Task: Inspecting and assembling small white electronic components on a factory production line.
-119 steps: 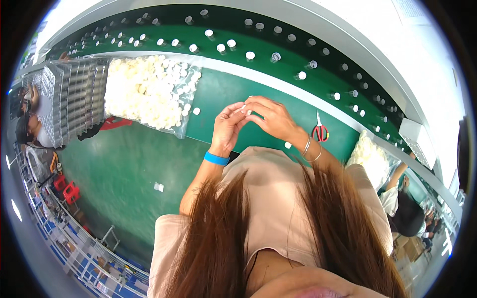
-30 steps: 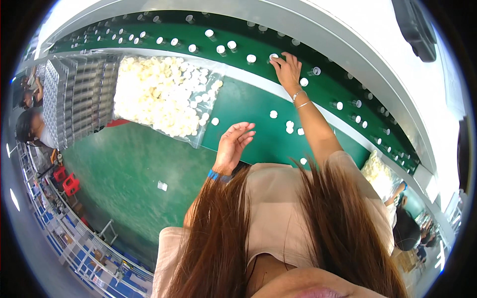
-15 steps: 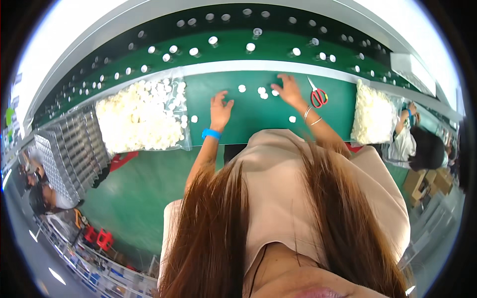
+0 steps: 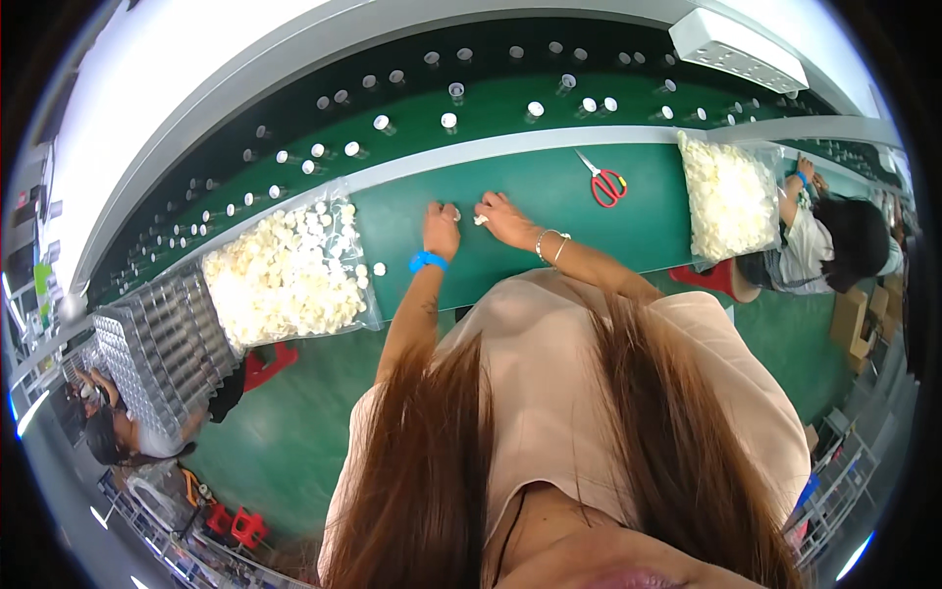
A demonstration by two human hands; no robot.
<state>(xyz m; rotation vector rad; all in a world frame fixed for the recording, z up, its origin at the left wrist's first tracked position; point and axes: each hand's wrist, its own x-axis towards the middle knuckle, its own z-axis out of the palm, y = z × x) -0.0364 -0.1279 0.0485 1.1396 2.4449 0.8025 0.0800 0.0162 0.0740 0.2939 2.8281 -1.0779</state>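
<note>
My two hands work close together over the green tabletop (image 4: pixel 579 240). My left hand (image 4: pixel 442 234) is closed with curled fingers, and a bit of white shows at its fingertips. My right hand (image 4: pixel 506 220) pinches small white caps (image 4: pixel 481 220), their number hidden by the fingers. One loose white cap (image 4: pixel 380 269) lies to the left of my left hand. Beside it is a clear bag (image 4: pixel 285 275) full of such white pieces, with its mouth spread. Red-handled scissors (image 4: pixel 606 187) rest to the right, blades partly apart.
A second bag of white pieces (image 4: pixel 731 196) lies at the right end. Behind a pale rail (image 4: pixel 471 147), a dark green belt carries many small clear containers with white tops (image 4: pixel 448 121). Stacked clear trays (image 4: pixel 167 353) stand at left. A co-worker (image 4: pixel 834 236) sits at right.
Both hands have drawn together, and their fingers have closed. The loose caps between them have been gathered up. The whole view has turned a little.
</note>
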